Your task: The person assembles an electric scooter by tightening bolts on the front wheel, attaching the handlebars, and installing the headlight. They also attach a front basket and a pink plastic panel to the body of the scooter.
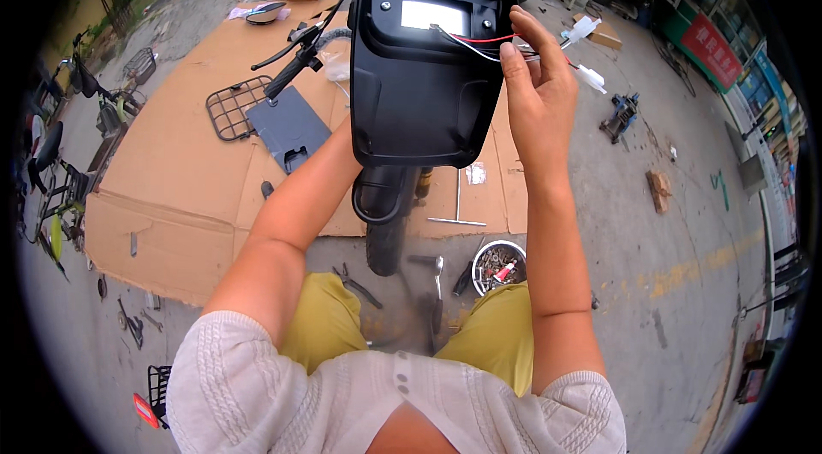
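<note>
A black plastic front panel point(419, 103) of a scooter is held upright in front of the person, above the front wheel point(385, 231), its rectangular opening showing red, black and white wires point(479, 41). The right hand point(539, 81) pinches those wires at the panel's right edge, white connectors point(591, 77) dangling beyond. The left hand is hidden behind the panel, so its grip cannot be told; flattened cardboard point(171, 163) and a metal bowl of parts point(497, 265) lie on the ground.

A black plastic scooter front panel point(419, 103) stood upright before the person, its inner side facing them, with a bright rectangular opening near the top and small screw points around it. Thin red, black and white wires point(479, 41) ran out of that opening to the right, ending in white plastic connectors point(591, 77) that hung just beyond the panel's edge.
</note>
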`<act>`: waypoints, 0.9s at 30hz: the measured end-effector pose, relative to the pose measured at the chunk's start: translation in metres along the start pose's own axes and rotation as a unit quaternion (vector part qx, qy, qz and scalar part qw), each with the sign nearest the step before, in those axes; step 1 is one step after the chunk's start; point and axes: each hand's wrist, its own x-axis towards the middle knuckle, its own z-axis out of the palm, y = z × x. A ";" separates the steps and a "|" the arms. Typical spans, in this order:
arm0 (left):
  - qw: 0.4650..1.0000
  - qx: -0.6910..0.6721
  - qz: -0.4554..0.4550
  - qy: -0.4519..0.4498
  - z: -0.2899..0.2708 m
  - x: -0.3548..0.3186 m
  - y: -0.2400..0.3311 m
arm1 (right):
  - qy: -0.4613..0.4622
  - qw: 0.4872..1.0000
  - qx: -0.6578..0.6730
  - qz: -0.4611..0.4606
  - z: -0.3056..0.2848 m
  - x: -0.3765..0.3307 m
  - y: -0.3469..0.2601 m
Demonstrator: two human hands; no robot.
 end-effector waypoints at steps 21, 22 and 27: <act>0.808 0.513 0.228 0.179 0.061 -0.007 0.011 | -0.029 0.954 0.263 0.138 -0.007 -0.004 -0.007; 0.750 0.584 0.249 0.182 0.065 -0.008 0.017 | -0.029 0.926 0.344 0.152 -0.010 -0.001 0.006; 0.702 0.622 0.314 0.149 0.054 -0.009 0.028 | -0.067 0.806 0.541 0.229 -0.022 0.005 0.044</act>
